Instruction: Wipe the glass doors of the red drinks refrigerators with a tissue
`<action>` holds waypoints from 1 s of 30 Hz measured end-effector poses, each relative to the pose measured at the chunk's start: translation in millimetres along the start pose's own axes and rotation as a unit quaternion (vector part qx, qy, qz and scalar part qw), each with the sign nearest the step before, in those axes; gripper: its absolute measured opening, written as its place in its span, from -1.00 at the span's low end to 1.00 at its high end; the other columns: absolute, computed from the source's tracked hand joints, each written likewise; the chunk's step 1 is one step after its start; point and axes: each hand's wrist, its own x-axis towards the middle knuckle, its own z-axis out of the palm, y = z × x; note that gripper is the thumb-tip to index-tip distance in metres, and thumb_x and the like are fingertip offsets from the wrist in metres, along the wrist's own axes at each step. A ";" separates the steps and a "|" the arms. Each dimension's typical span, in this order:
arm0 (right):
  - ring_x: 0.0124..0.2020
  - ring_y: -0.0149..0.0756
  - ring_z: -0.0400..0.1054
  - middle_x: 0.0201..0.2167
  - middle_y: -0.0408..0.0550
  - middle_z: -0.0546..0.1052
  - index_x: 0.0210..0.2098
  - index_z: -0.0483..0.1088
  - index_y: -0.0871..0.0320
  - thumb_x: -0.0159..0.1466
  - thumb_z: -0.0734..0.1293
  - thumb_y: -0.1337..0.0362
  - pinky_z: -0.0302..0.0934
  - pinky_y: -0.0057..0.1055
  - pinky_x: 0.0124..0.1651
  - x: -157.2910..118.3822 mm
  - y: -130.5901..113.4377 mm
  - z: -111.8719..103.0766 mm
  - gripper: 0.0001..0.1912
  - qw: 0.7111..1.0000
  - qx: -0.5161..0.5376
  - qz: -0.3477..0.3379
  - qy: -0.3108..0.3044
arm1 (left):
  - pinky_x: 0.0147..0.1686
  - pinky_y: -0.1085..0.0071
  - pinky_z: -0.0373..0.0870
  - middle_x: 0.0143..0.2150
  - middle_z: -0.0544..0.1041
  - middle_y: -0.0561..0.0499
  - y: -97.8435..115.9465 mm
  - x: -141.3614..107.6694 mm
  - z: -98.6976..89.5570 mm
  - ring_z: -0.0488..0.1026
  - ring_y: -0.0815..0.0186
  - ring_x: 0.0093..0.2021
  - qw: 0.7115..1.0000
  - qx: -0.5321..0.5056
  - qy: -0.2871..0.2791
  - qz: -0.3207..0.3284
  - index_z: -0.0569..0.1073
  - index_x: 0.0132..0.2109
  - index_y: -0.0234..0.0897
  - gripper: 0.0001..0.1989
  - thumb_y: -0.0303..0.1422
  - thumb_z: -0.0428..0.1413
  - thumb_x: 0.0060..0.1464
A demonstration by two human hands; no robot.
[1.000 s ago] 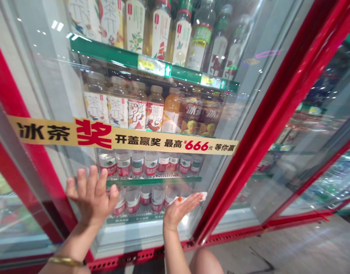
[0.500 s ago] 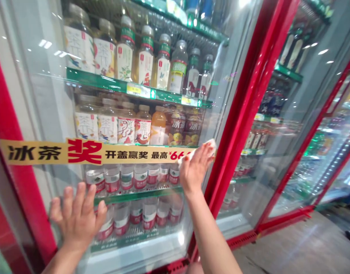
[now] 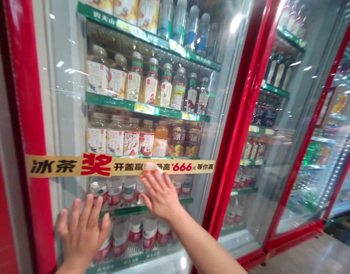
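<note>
As we face the cooler glass door (image 3: pixel 66 114), our left hand (image 3: pixel 82 236) lies flat below the yellow promo strip (image 3: pixel 55 166), its fingers (image 3: pixel 90 207) spread and holding nothing. On the strip, our right hand (image 3: pixel 160 196) presses a white cloth (image 3: pixel 151 166) to the pane, fingers curled over it. The cloth looks soft and light, best pinched at its edge.

Cloth (image 3: pixel 152 167) is white, bunched, mostly behind your right hand's (image 3: pixel 160 196) fingertips, pressed to the glass door (image 3: pixel 66 114) over the yellow banner strip (image 3: pixel 192 166). Door's shut, upright, red-framed, with glare and streaky reflections across the pane. Your left hand (image 3: pixel 82 236) sits flat on the same pane, fingers spread, low and toward the door's left edge, well apart from the cloth.
</note>
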 end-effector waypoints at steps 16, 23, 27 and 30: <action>0.72 -0.18 -0.37 0.68 0.08 0.02 0.67 -0.20 0.21 0.58 0.13 -0.03 -0.27 -0.01 0.72 -20.1 39.2 -7.0 -0.16 1.000 -0.011 0.020 -0.005 | 0.66 -0.05 -0.09 0.62 0.20 -0.04 -7.6 13.6 -24.0 0.06 0.14 0.66 0.999 -0.034 -0.022 0.004 0.15 0.62 -0.05 -0.16 -0.42 0.19 0.28; 0.72 0.18 -0.48 0.68 0.45 -0.26 0.66 -0.40 0.37 0.62 -0.03 0.03 -0.27 0.48 0.61 32.7 98.5 -14.4 -0.18 0.928 -0.052 0.355 0.097 | 0.69 -0.05 -0.32 0.68 0.02 -0.03 -24.3 20.6 -13.3 -0.16 0.13 0.71 1.000 0.000 0.004 0.007 0.05 0.65 -0.08 -0.10 -0.43 0.19 0.28; 0.72 -0.01 -0.36 0.68 0.23 -0.02 0.66 -0.23 0.32 0.57 0.17 0.00 -0.24 0.15 0.70 50.5 10.0 8.6 -0.11 0.993 -0.004 0.116 0.038 | 0.69 -0.08 -0.28 0.69 0.01 -0.02 -24.9 18.3 -7.7 -0.15 0.12 0.71 1.000 0.007 -0.006 0.011 0.04 0.65 -0.07 -0.09 -0.42 0.19 0.27; 0.70 -0.18 -0.16 0.61 -0.02 0.22 0.64 0.02 0.16 0.53 0.24 -0.06 -0.18 -0.11 0.71 0.3 -17.2 9.9 -0.18 0.997 0.049 -0.050 -0.025 | 0.69 -0.08 -0.24 0.69 -0.02 -0.03 -24.5 17.4 -9.7 -0.18 0.11 0.72 1.000 0.007 -0.009 0.014 0.02 0.66 -0.09 -0.08 -0.42 0.19 0.27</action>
